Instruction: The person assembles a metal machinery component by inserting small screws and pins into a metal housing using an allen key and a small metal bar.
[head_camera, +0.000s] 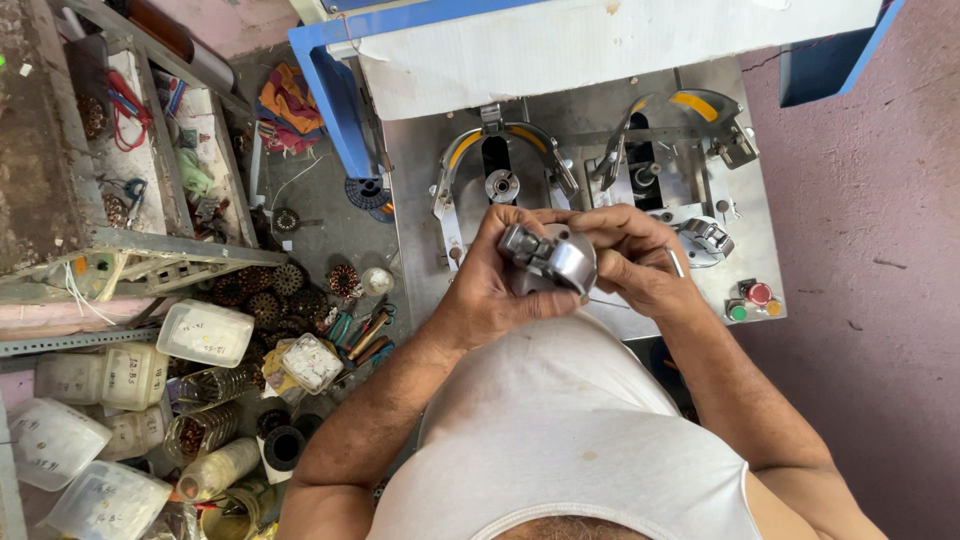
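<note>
— Steel, shiny and rounded: a metal part (550, 258) sits between both hands, held up in front of the chest, above the near edge of the plate.
— How do the hands grip it?
— Left hand (492, 285) is wrapped around its left side, fingers curled; right hand (632, 262) pinches its right side with thumb and bent fingers.
— What lies under them?
— Grey metal plate (420, 190) of a machine, with two curved yellow-marked arms (500, 135) around dark openings, and red and green buttons (752, 300) at its right corner. A blue frame (335, 90) and a white sheet (600, 40) stand behind.
— And the room?
— Pinkish wall or floor on the right. Left, on the dark floor, plastic tubs (205, 332), wound copper coils (280, 285), pliers (365, 330) and a cluttered shelf (130, 150)
</note>
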